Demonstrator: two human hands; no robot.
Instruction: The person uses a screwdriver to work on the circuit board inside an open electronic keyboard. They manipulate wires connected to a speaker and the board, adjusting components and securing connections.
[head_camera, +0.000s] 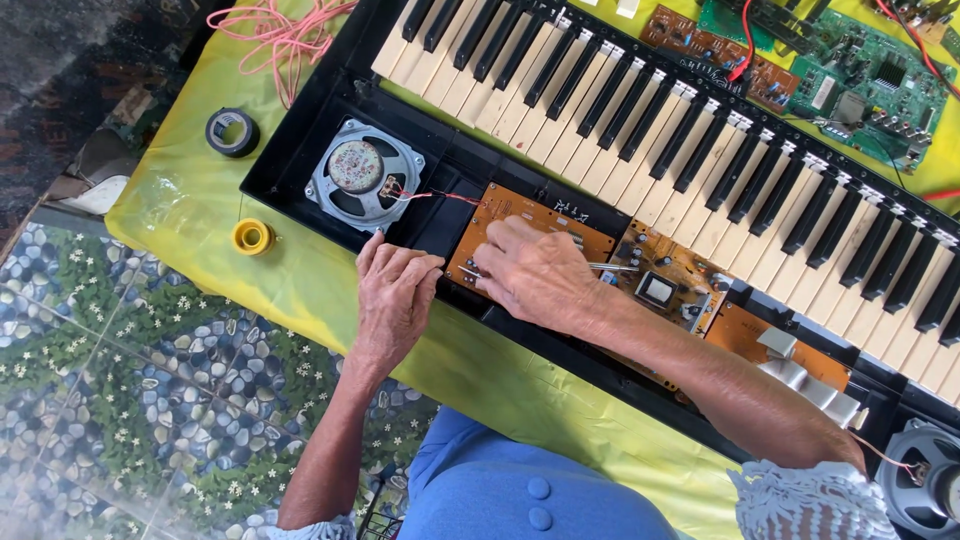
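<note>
A yellow cloth (190, 190) covered the table. On it, near the left edge, lay a roll of black tape (232, 132), and below that a small yellow spool (252, 237). A tangle of pink cord (283, 32) rested at the cloth's top edge. Green circuit boards (868, 85) with red wires lay at the upper right. A floor of blue pebble-patterned tiles with white flowers (120, 370) showed at lower left.

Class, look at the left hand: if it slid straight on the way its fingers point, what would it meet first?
Probably the round speaker set in the black keyboard case; the left hand points up toward it, though depth is unclear.
</note>
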